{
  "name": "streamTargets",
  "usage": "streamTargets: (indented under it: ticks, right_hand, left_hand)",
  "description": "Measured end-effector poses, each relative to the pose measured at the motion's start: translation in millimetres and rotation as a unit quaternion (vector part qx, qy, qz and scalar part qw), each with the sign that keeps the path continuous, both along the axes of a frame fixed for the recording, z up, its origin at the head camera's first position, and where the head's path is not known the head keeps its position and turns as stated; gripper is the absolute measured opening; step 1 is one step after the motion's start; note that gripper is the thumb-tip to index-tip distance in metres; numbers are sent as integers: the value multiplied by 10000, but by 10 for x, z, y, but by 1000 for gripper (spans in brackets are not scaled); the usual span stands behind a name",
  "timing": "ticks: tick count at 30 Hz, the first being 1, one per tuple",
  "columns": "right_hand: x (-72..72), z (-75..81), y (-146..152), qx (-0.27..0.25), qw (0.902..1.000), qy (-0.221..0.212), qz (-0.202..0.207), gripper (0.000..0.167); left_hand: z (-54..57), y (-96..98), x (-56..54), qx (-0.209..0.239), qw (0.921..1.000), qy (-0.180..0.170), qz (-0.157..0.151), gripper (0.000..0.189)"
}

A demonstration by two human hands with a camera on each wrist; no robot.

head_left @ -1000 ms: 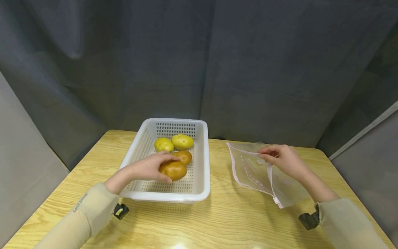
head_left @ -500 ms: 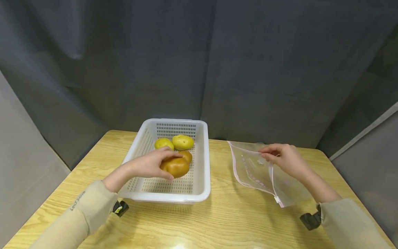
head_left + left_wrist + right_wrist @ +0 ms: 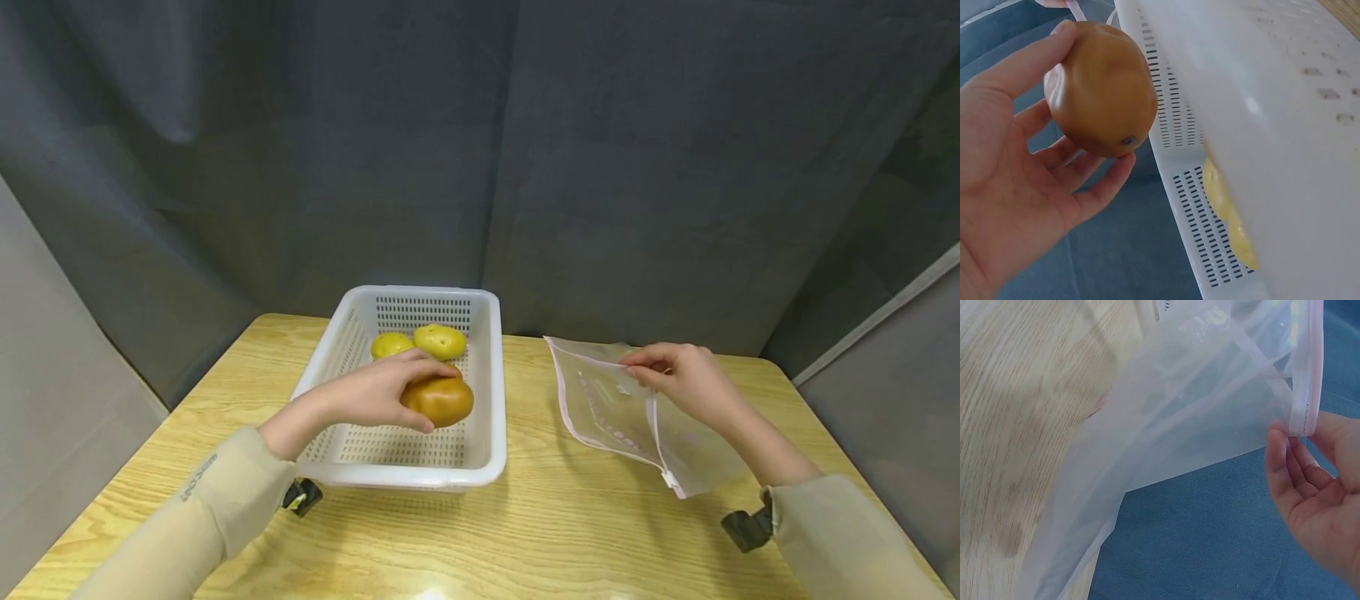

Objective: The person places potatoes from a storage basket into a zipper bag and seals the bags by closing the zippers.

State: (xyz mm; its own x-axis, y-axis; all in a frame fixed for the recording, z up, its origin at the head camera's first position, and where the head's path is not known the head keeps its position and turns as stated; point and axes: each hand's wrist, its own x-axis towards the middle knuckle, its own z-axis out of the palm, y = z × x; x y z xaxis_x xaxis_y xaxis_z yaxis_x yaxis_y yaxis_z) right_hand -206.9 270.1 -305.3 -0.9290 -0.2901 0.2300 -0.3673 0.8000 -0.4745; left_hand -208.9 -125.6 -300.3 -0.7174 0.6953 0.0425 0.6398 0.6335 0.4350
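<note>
My left hand [image 3: 367, 393] grips a brown potato [image 3: 442, 402] over the white slotted basket [image 3: 493, 417]. In the left wrist view, thumb and fingertips hold this brown potato [image 3: 1107, 87] by its sides, with a dark spot near its lower end. Two yellow potatoes [image 3: 440, 342] lie at the basket's far end; another brown one behind the held potato is mostly hidden. At the right, my right hand [image 3: 693, 387] pinches the rim of a clear zip bag [image 3: 603, 408] with pink edging. The right wrist view shows thumb and fingers on the bag's zip strip [image 3: 1305, 394].
The basket stands on a wooden table [image 3: 525, 533], left of the bag. A dark curtain [image 3: 480, 167] hangs behind the table's far edge. Grey panels [image 3: 52, 350] flank both sides. The bag's white slider [image 3: 669, 479] hangs at its near corner.
My left hand has moved to the right and slightly up with the brown potato, now covering most of the other brown one. The right hand stays at the bag's rim with almost no movement.
</note>
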Motion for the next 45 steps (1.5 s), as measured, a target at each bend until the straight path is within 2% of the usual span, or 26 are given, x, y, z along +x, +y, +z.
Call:
streamTargets:
  ticks: [10,17,27,34,45]
  right_hand:
    - [26,14,-48,-48,10000,-62,-17,20]
    - [42,31,-63,-44,10000,9,-59,18]
    - [58,25,-57,-143,9998,-115,-61,18]
    - [54,16,-60,-164,9999,-55,-8,22]
    - [43,19,-78,-185,9998,28,-10,17]
  left_hand:
    - [62,136,17,-116,9999,-7,-29,63]
    - [58,259,5,-52,9996,-7,-294,64]
    - [87,443,-13,9,9975,172,-682,63]
    - [114,582,0,-192,9969,150,-750,65]
    - [178,770,11,33,9956,210,-909,66]
